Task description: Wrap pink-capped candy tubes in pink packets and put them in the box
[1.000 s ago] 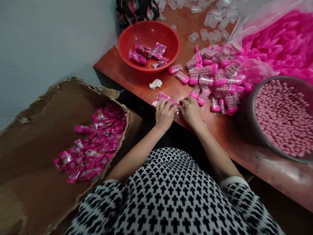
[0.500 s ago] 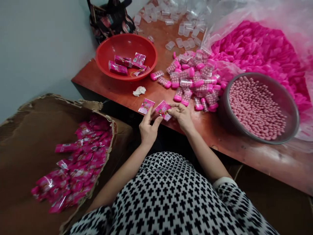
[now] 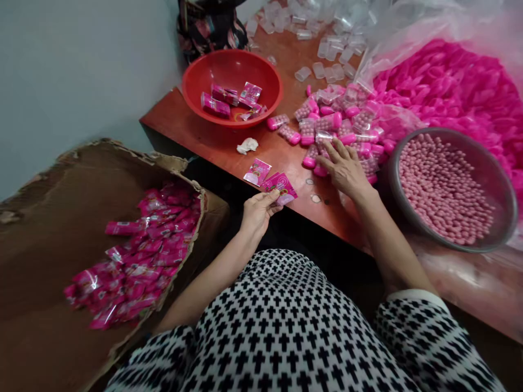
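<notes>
My left hand [image 3: 261,209] pinches small pink printed packets [image 3: 286,188] between thumb and fingers at the table's front edge. Another pink packet [image 3: 257,172] lies flat on the table just left of them. My right hand [image 3: 345,166] reaches over the near side of a pile of clear candy containers [image 3: 327,121] with pink caps and pink balls inside. Its fingers are spread and rest on or just above the nearest containers; a firm hold on one does not show.
A red bowl [image 3: 192,103] holds several pink packets. Crumpled white tissue [image 3: 247,145] lies before it. At right stands a grey basin [image 3: 515,204] of pink balls, behind it pink caps [image 3: 445,81] in plastic. Empty clear containers [image 3: 327,49] lie at the back. A cardboard box [image 3: 41,228] holds pink packs.
My right hand has let go of the packet and moved right to the container pile. My left hand now holds the packets alone. The view has shifted left.
</notes>
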A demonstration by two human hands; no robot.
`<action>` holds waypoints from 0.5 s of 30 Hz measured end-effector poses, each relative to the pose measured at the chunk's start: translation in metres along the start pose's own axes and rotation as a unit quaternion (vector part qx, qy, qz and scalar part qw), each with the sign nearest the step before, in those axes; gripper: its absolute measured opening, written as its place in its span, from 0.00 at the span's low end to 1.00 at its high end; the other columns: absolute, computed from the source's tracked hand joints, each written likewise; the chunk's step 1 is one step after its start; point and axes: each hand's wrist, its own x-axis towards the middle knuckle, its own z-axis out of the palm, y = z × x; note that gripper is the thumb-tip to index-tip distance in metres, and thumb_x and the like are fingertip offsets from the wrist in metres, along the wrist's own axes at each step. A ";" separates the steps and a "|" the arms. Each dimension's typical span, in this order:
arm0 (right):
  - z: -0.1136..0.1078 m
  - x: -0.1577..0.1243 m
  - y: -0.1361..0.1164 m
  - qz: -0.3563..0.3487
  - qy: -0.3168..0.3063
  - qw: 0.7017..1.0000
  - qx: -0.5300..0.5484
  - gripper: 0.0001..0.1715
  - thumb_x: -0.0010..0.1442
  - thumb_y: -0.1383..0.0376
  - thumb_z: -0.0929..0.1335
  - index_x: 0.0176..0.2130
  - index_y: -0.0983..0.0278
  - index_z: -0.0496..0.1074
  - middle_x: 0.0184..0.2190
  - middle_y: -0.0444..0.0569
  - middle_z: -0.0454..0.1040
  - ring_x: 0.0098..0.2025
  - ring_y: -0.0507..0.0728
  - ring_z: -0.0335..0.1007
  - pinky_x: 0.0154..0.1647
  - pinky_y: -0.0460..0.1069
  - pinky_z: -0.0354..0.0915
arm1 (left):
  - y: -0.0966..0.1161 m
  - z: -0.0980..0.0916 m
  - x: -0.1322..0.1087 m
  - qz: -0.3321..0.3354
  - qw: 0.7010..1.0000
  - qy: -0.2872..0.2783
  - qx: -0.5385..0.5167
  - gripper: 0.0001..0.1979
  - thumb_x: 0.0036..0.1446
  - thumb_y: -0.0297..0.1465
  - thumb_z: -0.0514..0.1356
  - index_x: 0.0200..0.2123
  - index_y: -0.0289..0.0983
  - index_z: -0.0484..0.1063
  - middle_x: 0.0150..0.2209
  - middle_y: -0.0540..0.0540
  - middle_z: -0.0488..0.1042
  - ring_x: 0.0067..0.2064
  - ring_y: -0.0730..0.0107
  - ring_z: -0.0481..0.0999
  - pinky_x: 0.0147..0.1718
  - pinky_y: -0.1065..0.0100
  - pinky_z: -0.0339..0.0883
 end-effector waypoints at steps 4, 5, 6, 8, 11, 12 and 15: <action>0.006 0.004 0.001 -0.023 0.038 0.999 0.000 0.17 0.62 0.70 0.60 0.49 0.66 0.69 0.58 0.56 0.67 0.63 0.64 0.55 0.62 0.63 0.51 | 0.003 0.002 0.006 -0.002 1.000 0.027 -0.009 0.14 0.35 0.31 0.73 0.23 0.31 0.71 0.23 0.49 0.75 0.22 0.79 0.72 0.21 0.76 0.69; 0.008 0.002 -0.007 0.007 0.076 0.997 0.033 0.15 0.63 0.68 0.60 0.47 0.66 0.70 0.54 0.56 0.70 0.60 0.64 0.60 0.59 0.62 0.54 | 0.004 0.003 0.007 -0.001 0.999 0.035 -0.008 0.15 0.35 0.31 0.73 0.22 0.31 0.71 0.23 0.49 0.74 0.22 0.79 0.71 0.20 0.76 0.68; 0.009 0.000 -0.017 0.043 0.112 0.989 0.087 0.14 0.63 0.65 0.61 0.45 0.66 0.70 0.49 0.56 0.73 0.55 0.63 0.65 0.55 0.60 0.59 | 0.004 0.004 0.008 -0.001 0.999 0.041 -0.007 0.15 0.35 0.31 0.73 0.22 0.31 0.70 0.23 0.50 0.74 0.21 0.79 0.71 0.20 0.76 0.68; 0.014 -0.005 -0.043 0.116 0.142 0.953 0.241 0.14 0.61 0.59 0.63 0.42 0.65 0.70 0.37 0.52 0.76 0.40 0.59 0.71 0.43 0.55 0.66 | 0.005 0.006 0.010 0.002 0.999 0.041 -0.001 0.16 0.34 0.32 0.73 0.21 0.31 0.69 0.22 0.51 0.73 0.21 0.80 0.70 0.19 0.76 0.68; 0.026 -0.005 -0.078 0.149 0.058 0.867 0.472 0.14 0.55 0.56 0.67 0.37 0.64 0.69 0.25 0.43 0.70 0.27 0.53 0.67 0.30 0.49 0.65 | 0.003 0.007 0.009 0.008 1.000 0.028 0.008 0.17 0.33 0.33 0.74 0.20 0.31 0.69 0.21 0.51 0.72 0.21 0.79 0.71 0.20 0.75 0.70; 0.031 -0.003 -0.085 0.156 0.045 0.848 0.505 0.14 0.53 0.57 0.68 0.35 0.64 0.68 0.24 0.42 0.69 0.25 0.52 0.66 0.29 0.48 0.65 | 0.003 0.006 0.009 0.007 1.000 0.021 0.009 0.17 0.34 0.34 0.73 0.20 0.31 0.70 0.21 0.50 0.72 0.21 0.78 0.72 0.21 0.74 0.70; 0.040 0.008 -0.090 0.184 0.047 0.870 0.455 0.12 0.51 0.60 0.69 0.34 0.63 0.67 0.25 0.42 0.68 0.28 0.53 0.67 0.32 0.49 0.65 | 0.003 -0.003 0.007 -0.002 1.000 0.003 0.003 0.17 0.38 0.36 0.72 0.25 0.29 0.74 0.24 0.46 0.75 0.25 0.74 0.75 0.26 0.72 0.73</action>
